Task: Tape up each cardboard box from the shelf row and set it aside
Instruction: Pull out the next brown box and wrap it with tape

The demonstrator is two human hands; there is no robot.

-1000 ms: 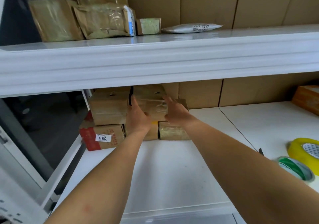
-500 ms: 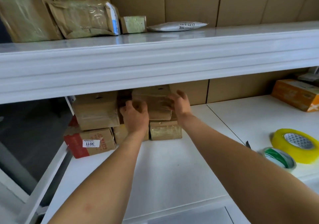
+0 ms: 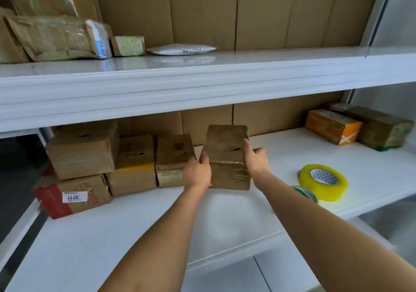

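A small brown cardboard box [image 3: 226, 154] with clear tape on its front stands on the white lower shelf [image 3: 139, 228], just right of the row of boxes. My left hand [image 3: 197, 174] grips its left lower side, thumb on the front. My right hand [image 3: 255, 159] holds its right side, thumb lying along the top edge. Left of it the row holds a bare brown box [image 3: 174, 150] on a shiny taped one [image 3: 168, 177], with more stacked boxes [image 3: 135, 150] beyond. A yellow tape roll [image 3: 323, 184] lies on the shelf to the right.
A green tape roll [image 3: 306, 193] lies against the yellow one. An orange box [image 3: 333, 126] and a taped brown box [image 3: 382, 129] sit at the back right. The upper shelf [image 3: 202, 82] overhangs low and carries parcels [image 3: 56, 37]. A box labelled 3011 [image 3: 72, 197] is at far left.
Both hands have taken the box off the top of the stack and brought it right and forward onto the open shelf. The view has swung right.
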